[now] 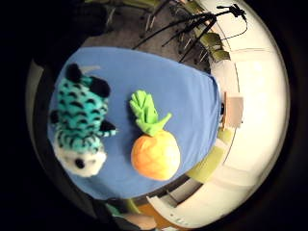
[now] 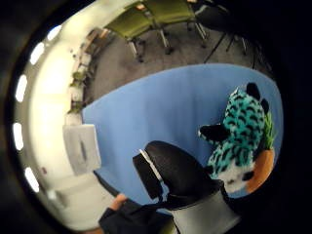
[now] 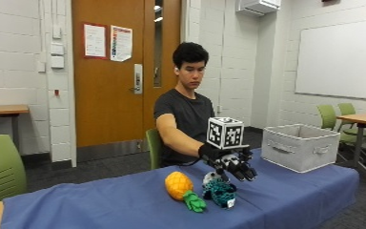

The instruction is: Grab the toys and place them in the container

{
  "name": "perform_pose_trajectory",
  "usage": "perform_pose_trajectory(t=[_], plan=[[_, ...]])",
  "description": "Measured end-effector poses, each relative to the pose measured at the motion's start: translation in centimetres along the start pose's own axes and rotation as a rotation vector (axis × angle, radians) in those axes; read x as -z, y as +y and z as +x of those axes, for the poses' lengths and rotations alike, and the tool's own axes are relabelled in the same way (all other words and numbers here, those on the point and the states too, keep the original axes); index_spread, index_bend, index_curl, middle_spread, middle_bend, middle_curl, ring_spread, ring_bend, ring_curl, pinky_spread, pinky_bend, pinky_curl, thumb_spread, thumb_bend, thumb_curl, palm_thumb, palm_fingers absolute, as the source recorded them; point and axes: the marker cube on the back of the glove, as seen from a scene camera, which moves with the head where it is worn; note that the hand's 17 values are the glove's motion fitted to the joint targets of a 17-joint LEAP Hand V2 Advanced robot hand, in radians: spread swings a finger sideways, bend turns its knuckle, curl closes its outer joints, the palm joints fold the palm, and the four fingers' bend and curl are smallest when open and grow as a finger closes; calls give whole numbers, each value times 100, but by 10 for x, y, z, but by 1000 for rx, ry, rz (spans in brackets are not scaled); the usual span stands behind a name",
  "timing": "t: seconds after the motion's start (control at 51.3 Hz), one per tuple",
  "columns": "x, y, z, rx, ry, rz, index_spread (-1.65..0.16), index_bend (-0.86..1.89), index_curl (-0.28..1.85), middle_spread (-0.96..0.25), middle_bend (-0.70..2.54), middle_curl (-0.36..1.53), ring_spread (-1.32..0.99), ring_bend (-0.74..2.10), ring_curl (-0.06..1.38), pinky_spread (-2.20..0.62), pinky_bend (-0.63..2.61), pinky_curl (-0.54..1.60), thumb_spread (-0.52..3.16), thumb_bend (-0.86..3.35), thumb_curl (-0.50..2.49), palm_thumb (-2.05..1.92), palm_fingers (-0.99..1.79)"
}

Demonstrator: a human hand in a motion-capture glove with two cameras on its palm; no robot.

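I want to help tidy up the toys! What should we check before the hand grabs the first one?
1. Hand over a toy: ok. The gloved right hand hovers just above the teal stuffed animal.
2. Hand empty: ok. Its fingers hang down and hold nothing.
3. Toys easy to reach: ok. The stuffed animal and the pineapple toy lie side by side on the blue tablecloth; whether they touch, cannot tell.
4. Container ready: ok. The grey bin stands on the same table, off to one side of the toys.
5. Bin has room inside: cannot tell. No view shows its inside.
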Motion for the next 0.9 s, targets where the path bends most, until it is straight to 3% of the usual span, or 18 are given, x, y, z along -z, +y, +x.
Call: perform_pose_trajectory(t=[0.253, 0.487, 0.624, 0.702, 0.897], plan=[[-45, 0, 18, -20, -34, -88, -36, 17, 51, -16, 14, 37, -21, 19, 15, -7, 90, 36, 109, -6, 22, -7, -14], [-68, 9, 25, -19, -117, -140, -37, 17, 47, -12, 9, 30, -15, 14, 14, -4, 98, 38, 108, -5, 22, -5, -17], [-69, 20, 22, -3, -103, -112, -40, 35, 51, -10, 6, 23, -14, 18, 15, -8, 103, 39, 110, -3, 23, -2, -5], [-69, 30, 19, 6, -82, -90, -42, 60, 58, -11, 12, 21, -19, 31, 17, -12, 89, 34, 110, -2, 24, 0, 23], [-71, 62, 10, 36, -54, -15, -38, 74, 70, -16, 17, 23, -24, 41, 22, -16, 84, 33, 108, -2, 27, 1, 31]])
